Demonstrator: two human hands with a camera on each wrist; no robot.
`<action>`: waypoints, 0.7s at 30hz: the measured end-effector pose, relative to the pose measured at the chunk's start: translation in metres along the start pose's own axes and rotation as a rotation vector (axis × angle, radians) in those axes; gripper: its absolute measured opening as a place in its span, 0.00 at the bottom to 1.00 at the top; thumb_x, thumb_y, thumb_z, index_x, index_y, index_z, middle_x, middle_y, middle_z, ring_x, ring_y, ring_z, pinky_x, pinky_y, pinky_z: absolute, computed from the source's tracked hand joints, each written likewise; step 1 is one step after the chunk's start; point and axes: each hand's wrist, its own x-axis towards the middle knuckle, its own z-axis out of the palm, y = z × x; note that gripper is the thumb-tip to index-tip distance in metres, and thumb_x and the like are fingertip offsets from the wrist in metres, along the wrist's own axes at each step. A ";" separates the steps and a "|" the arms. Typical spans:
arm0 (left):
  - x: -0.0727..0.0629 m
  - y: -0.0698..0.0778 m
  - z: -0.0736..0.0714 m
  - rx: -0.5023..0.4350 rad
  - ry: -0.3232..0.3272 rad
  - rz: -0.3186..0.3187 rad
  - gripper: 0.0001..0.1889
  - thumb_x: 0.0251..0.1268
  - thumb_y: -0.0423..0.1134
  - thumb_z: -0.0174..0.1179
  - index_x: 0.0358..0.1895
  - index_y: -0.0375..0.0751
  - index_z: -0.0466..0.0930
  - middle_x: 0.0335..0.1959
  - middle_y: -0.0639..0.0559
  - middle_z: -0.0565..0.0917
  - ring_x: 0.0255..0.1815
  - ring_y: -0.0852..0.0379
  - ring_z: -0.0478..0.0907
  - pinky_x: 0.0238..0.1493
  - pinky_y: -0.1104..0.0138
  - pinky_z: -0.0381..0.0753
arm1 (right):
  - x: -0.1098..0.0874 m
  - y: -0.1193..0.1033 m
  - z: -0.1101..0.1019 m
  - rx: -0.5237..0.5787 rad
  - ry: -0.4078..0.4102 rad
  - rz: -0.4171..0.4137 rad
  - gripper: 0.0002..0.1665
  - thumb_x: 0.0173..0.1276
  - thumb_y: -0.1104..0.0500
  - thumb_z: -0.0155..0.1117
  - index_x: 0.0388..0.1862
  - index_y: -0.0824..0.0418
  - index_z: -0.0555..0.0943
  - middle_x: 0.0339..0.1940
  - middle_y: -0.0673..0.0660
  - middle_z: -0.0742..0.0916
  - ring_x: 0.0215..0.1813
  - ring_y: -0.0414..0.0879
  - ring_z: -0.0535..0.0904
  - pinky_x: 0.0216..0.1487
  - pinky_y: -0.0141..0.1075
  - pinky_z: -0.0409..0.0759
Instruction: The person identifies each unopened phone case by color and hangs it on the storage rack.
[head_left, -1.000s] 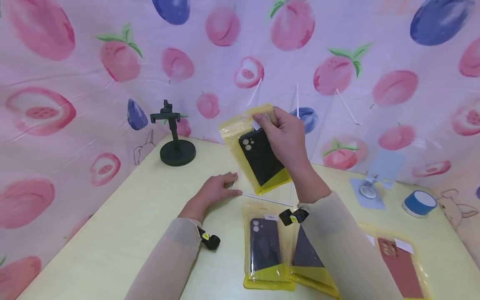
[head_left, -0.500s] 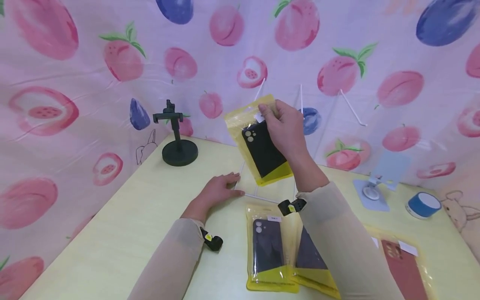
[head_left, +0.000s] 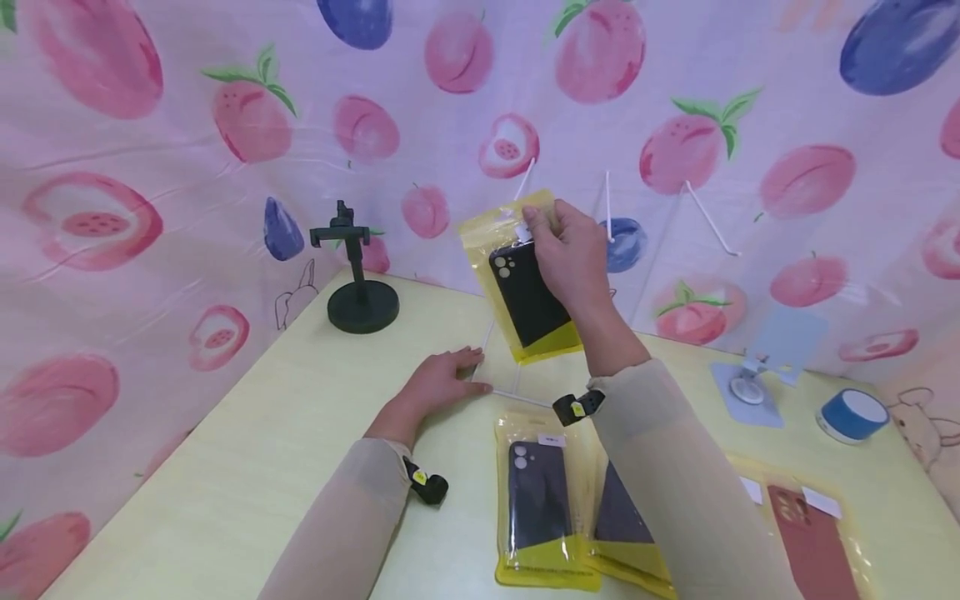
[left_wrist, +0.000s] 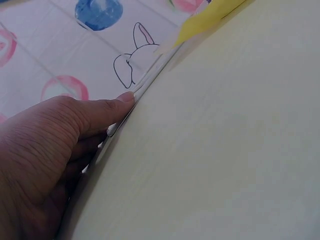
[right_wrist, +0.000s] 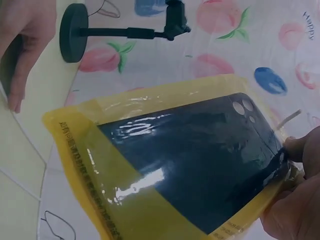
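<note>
In the head view my right hand (head_left: pixel 573 254) pinches the top edge of a yellow clear-front pouch (head_left: pixel 562 340) with a black phone case (head_left: pixel 528 292) inside. The pouch hangs tilted over a white wire rack (head_left: pixel 517 398), in front of its thin prongs. The right wrist view shows the phone case (right_wrist: pixel 175 155) close up, with thumb and fingers at the camera-hole end. My left hand (head_left: pixel 438 387) rests on the rack's near left corner, thumb and fingers extended and apart. In the left wrist view the thumb touches the white rod (left_wrist: pixel 145 85).
Two pouches with dark phone cases (head_left: pixel 538 500) (head_left: pixel 622 508) lie in front of the rack. Another pouch holds a red case (head_left: pixel 813 537), partly behind the right sleeve. A black phone stand (head_left: pixel 363 304), a pale blue stand (head_left: pixel 746 392) and a blue round speaker (head_left: pixel 852 415) stand on the table.
My right hand and its pouch have risen and moved back slightly, above the rack. The left hand stays on the rack's corner. The whole view has shifted a little.
</note>
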 end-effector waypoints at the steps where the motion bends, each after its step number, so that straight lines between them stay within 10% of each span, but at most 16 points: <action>1: 0.000 0.000 0.000 0.006 -0.001 0.007 0.36 0.64 0.57 0.66 0.74 0.50 0.70 0.75 0.55 0.68 0.79 0.53 0.58 0.78 0.54 0.55 | 0.002 0.003 0.002 -0.005 0.011 0.000 0.27 0.75 0.42 0.59 0.23 0.59 0.69 0.17 0.57 0.69 0.28 0.48 0.73 0.26 0.36 0.66; 21: -0.003 -0.002 -0.001 0.009 0.011 0.024 0.36 0.64 0.57 0.66 0.74 0.50 0.70 0.76 0.53 0.66 0.79 0.49 0.58 0.78 0.52 0.53 | 0.048 0.050 0.028 0.017 0.045 0.181 0.24 0.77 0.45 0.59 0.25 0.58 0.68 0.21 0.53 0.68 0.27 0.47 0.67 0.28 0.36 0.64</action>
